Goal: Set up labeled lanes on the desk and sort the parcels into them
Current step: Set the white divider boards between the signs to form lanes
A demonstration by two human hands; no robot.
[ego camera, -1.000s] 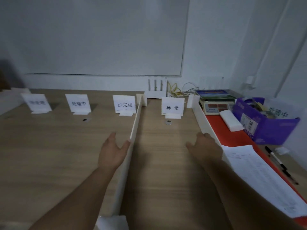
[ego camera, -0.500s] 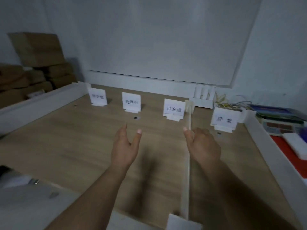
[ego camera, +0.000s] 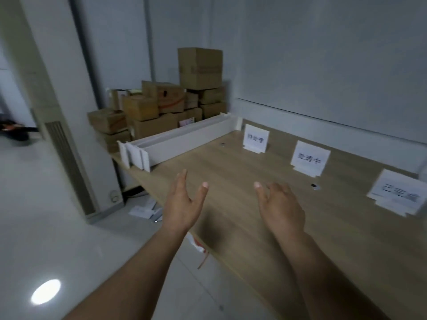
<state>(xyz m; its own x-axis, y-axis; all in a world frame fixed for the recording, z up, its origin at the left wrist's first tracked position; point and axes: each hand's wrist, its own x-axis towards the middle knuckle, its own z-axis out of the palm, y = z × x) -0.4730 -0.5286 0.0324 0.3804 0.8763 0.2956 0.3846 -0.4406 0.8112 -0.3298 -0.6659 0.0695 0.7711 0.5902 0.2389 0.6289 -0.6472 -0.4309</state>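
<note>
White divider strips (ego camera: 184, 139) lie bundled side by side along the left edge of the wooden desk (ego camera: 335, 250), their near ends at its near-left corner. Three label cards stand in a row toward the far edge: the first (ego camera: 256, 139) close to the strips' far end, the second (ego camera: 309, 159) further right, the third (ego camera: 396, 195) nearest the right of the view. The cardboard parcels (ego camera: 161, 107) are piled off the desk, beyond its left end against the wall; none is in a lane yet.

The risk, as I judge it, sits with that bundle. Pulling one strip free could drag its neighbours over the left edge, and a long strip swung across the desk could easily knock over the light cards. The tall box on top of the pile also looks ready to topple if a lower one is tugged out.

The left hand (ego camera: 182, 204) hovers above the desk's near edge, palm turned inward, fingers straight and thumb spread, pointing toward the strips. The right hand (ego camera: 280, 204) is beside it, back up, fingers loosely bent. Both are empty.
</note>
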